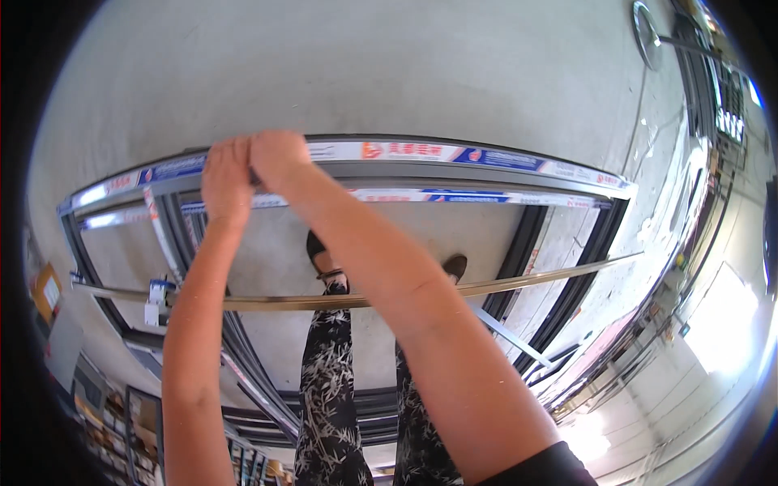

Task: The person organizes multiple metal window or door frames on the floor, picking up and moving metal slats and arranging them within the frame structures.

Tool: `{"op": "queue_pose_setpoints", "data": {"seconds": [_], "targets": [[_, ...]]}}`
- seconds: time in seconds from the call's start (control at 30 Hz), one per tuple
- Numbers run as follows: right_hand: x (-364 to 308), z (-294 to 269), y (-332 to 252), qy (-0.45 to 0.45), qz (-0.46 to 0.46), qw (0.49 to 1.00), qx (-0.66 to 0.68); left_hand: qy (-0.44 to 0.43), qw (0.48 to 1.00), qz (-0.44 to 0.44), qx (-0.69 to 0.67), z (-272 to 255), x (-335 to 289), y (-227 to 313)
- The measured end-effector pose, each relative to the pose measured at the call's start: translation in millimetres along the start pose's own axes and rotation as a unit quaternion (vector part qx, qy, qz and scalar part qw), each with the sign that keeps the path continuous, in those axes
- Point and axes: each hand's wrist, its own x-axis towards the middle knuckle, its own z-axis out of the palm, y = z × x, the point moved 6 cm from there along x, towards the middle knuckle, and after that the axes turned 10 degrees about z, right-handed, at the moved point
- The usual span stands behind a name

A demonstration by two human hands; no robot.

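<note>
Both my hands rest side by side on the far rail of a large dark grey metal frame (486,172), whose rail carries white and blue printed film. My left hand (225,180) has its fingers curled over this rail, left of the middle. Touching it, my right hand (278,156) is closed like a fist on the rail's top. Its fingertips are turned away, and whatever lies between the hands is mostly hidden. Under my forearms a long, thin bronze-coloured strip (267,304) spans the frame from side to side.
A small white and silver fitting (156,304) sits by the strip at left. My legs and shoes (455,266) stand inside the frame's outline on the grey floor (365,65). A cardboard box (49,290) is at far left, a round hoop on a pole (646,36) at upper right.
</note>
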Motion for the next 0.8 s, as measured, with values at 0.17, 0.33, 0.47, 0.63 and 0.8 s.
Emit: {"op": "queue_pose_setpoints", "data": {"seconds": [0.17,0.33,0.47,0.63,0.8], "targets": [[-87,-38,143,0.143,0.088,0.979,-0.116,-0.127,0.992,0.002,0.020,15,16,9],[-228,-121,393,0.126,0.264,0.928,-0.232,-0.144,0.987,0.011,0.065,14,14,-5],[-226,-136,414,0.000,0.220,0.949,-0.224,-0.197,0.978,-0.034,0.055,22,26,13],[-218,-134,421,-0.071,0.182,0.960,-0.203,-0.111,0.982,0.113,-0.106,46,97,223],[-207,-133,396,-0.057,0.165,0.975,-0.136,-0.152,0.968,0.172,-0.105,34,179,363]]}}
